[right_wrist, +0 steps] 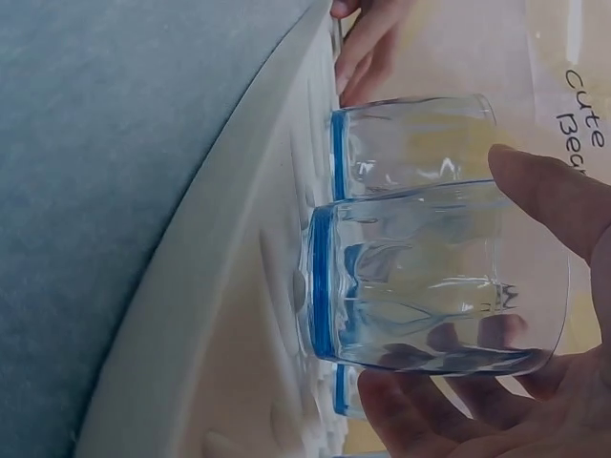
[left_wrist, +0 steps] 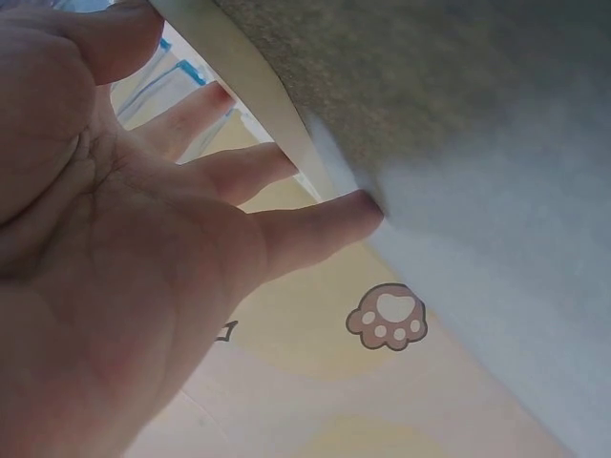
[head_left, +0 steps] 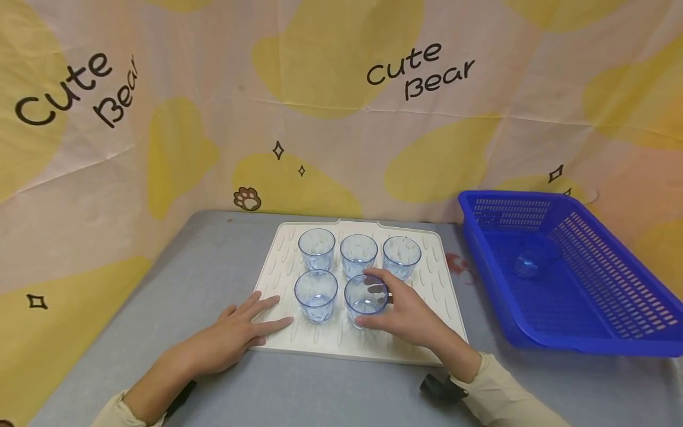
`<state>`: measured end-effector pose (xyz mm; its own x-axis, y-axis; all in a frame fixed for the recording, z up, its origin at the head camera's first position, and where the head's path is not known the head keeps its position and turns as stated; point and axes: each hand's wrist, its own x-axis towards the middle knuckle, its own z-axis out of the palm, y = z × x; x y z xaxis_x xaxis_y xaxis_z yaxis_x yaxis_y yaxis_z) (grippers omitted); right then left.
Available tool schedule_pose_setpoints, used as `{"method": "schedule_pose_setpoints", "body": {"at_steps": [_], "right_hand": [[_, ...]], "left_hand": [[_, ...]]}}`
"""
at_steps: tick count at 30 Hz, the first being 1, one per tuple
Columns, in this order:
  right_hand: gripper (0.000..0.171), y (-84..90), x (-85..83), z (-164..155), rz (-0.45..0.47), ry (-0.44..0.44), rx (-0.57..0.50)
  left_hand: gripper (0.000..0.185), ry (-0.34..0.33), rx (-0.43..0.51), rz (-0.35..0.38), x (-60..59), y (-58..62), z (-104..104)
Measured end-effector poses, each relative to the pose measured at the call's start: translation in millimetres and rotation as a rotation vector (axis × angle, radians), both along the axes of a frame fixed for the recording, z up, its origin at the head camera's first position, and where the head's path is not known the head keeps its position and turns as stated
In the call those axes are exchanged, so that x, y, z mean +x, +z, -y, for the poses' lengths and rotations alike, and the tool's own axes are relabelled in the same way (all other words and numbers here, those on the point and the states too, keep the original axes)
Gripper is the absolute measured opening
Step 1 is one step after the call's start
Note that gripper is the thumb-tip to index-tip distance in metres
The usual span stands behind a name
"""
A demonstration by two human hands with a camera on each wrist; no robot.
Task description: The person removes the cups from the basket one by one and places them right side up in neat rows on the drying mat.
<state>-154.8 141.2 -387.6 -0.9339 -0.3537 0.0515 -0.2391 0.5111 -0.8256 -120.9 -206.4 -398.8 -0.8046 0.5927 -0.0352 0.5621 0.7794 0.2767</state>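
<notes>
My right hand [head_left: 408, 311] grips a clear bluish glass [right_wrist: 430, 277] round its side, thumb on one side and fingers on the other. The glass stands upright at the front middle of a white draining mat [head_left: 277, 261]. Another glass [head_left: 316, 299] stands just left of it, and three more stand in a row behind, among them the back left glass [head_left: 317, 252]. At the mat's front left corner my left hand [head_left: 235, 332] rests with fingers spread and straight. In the left wrist view those fingers [left_wrist: 320, 229] lie along the mat's edge.
To the right stands a blue plastic basket [head_left: 491, 296] with slotted walls. One glass [head_left: 527, 264] lies inside it, toward the far left. The grey table [head_left: 176, 296] runs up to a patterned cloth [head_left: 331, 77] behind and at the left. A dark strap [head_left: 443, 388] hangs at my right wrist.
</notes>
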Motion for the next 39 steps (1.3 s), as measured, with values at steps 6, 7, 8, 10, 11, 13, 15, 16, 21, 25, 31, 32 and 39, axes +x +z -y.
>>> {"method": "schedule_pose_setpoints", "body": {"at_steps": [6,7,8,10,11,13,15,16,21,25,31,32,39], "right_hand": [[0.086,-2.8,-0.1,1.4,0.004,0.001,-0.007],[0.085,-3.0,0.0,1.4,0.001,-0.001,-0.003],[0.085,-3.1,0.1,1.4,0.000,-0.002,0.002],[0.085,-3.5,0.3,1.2,-0.001,-0.004,0.009],[0.085,-3.6,0.4,1.1,0.000,-0.007,0.017],[0.085,-3.7,0.7,1.1,0.007,-0.016,0.032],[0.085,-3.7,0.8,1.2,0.011,-0.025,0.045],[0.085,-3.6,0.8,1.3,0.011,-0.031,0.055],[0.085,-3.3,0.8,2.4,0.011,-0.044,0.065],[0.087,-3.7,1.1,3.6,0.020,-0.047,0.055],[0.088,-4.7,0.6,4.0,0.024,-0.050,0.039],[0.088,-4.8,0.5,3.8,0.020,-0.051,0.041],[0.089,-4.7,1.6,4.4,0.018,-0.040,0.034]], "left_hand": [[0.054,0.006,0.011,0.011,-0.1,-0.6,0.4],[0.054,0.007,0.012,0.014,0.0,-0.4,0.3],[0.054,0.010,0.014,0.019,0.2,-0.1,0.2],[0.054,0.011,0.017,0.023,0.3,-0.2,-0.2],[0.055,0.009,0.016,0.021,0.4,-0.2,-0.3],[0.056,0.005,0.013,0.015,0.5,-0.2,-0.5],[0.056,-0.002,0.009,0.005,0.5,-0.4,-0.6],[0.056,-0.005,0.009,0.000,0.6,-0.2,-0.5],[0.056,-0.007,0.013,-0.011,0.9,0.2,-0.1],[0.057,-0.009,0.008,-0.011,0.5,0.3,0.3],[0.056,-0.005,0.013,-0.007,-0.5,0.4,0.0],[0.057,-0.002,0.013,-0.002,-0.4,0.5,0.0],[0.055,0.004,0.017,-0.016,0.9,0.5,-0.2]]}}
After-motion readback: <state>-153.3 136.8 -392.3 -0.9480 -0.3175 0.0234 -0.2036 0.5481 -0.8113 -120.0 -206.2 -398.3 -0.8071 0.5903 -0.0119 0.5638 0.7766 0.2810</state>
